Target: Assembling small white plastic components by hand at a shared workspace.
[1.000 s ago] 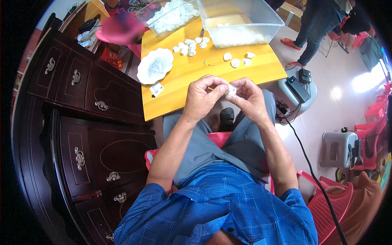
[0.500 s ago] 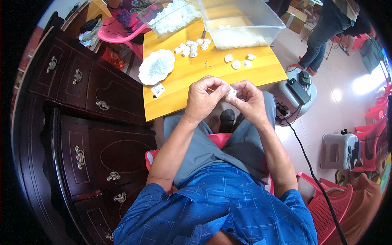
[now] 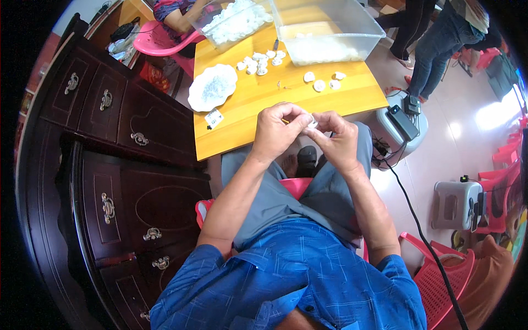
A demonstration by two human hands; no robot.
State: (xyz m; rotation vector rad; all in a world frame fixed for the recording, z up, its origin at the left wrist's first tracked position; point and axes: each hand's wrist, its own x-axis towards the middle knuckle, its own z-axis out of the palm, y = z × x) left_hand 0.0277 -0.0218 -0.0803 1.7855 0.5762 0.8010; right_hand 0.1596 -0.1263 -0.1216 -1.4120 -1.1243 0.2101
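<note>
The near edge of the yellow wooden table [image 3: 258,118] lies bare, so there is open room just beyond the left hand [image 3: 278,132] and right hand [image 3: 336,144], which meet over the lap. Farther on, loose small white round pieces [image 3: 322,82] dot the middle of the top, and a white scalloped plate [image 3: 212,87] with a small white card [image 3: 213,117] near it takes the left side. Two clear plastic tubs [image 3: 324,27] wall off the far edge. A dark wooden cabinet [image 3: 104,143] closes the left flank; on the right, floor stays open past a grey box with a black cable [image 3: 399,118].
</note>
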